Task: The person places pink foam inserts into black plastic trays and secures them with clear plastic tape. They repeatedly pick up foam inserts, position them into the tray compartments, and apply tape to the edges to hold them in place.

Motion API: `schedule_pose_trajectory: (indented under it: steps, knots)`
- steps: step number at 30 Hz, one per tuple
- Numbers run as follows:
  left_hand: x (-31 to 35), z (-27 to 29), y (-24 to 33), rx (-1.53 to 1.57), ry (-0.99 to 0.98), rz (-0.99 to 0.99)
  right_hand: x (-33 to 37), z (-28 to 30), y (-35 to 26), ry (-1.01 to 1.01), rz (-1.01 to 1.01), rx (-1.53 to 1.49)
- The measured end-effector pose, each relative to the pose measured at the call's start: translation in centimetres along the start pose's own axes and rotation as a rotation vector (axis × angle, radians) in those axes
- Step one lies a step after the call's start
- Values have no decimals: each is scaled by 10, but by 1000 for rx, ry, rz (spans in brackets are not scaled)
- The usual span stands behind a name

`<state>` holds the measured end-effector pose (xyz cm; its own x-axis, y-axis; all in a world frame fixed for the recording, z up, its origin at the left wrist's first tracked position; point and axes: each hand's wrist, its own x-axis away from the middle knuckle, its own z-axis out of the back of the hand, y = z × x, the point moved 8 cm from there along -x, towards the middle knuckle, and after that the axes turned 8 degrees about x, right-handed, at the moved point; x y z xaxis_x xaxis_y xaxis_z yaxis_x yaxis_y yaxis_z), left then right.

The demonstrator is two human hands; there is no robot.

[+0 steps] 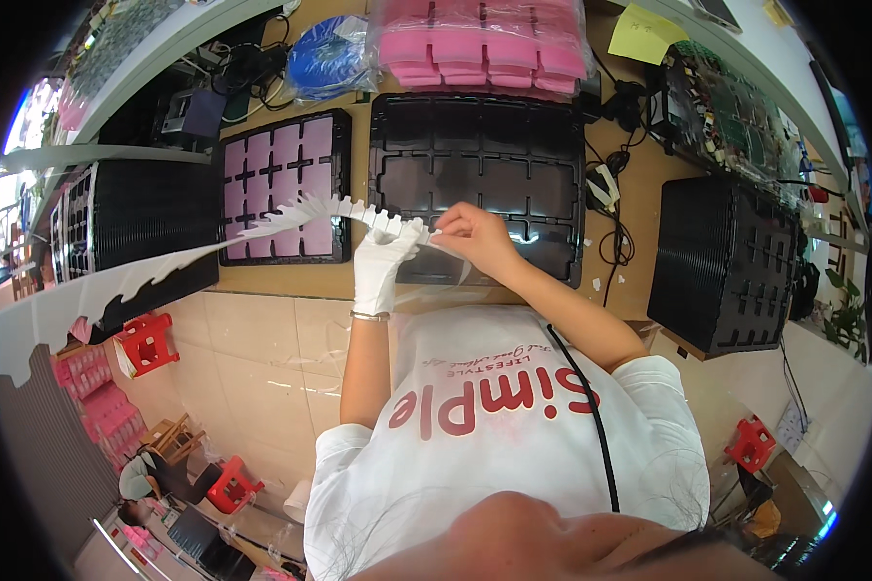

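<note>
A long white strip with a notched edge runs in from the far left and ends at my hands. In a white glove, my left hand is closed around the strip near its end. My bare right hand has its fingers curled and pinched at the strip's tip, just right of the glove. A clear band hangs in a loop below the fingers. Beyond both hands lies a black compartment tray with dark, shiny pockets. Left of it sits another black tray with pink pieces in its compartments.
Stacks of black trays stand at left and right. At the back are a wrapped pink pack and a bagged blue roll. Black cables trail beside the middle tray. Bagged circuit boards lie back right.
</note>
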<state>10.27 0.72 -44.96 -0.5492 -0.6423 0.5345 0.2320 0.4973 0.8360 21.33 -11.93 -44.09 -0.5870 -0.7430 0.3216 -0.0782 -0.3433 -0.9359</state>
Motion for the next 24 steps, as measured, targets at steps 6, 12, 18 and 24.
schedule_pose_trajectory:
  steps: [6,12,18,24]
  knots:
    - [-21,34,3,117,237,-61,-25,-8,-53,152,640,268]
    - [-45,54,2,-24,263,-44,-185,26,-31,365,495,448]
    - [-49,52,-3,-5,225,-25,-221,26,-23,403,390,750]
    - [-50,47,0,62,186,-63,-229,30,-26,265,188,910]
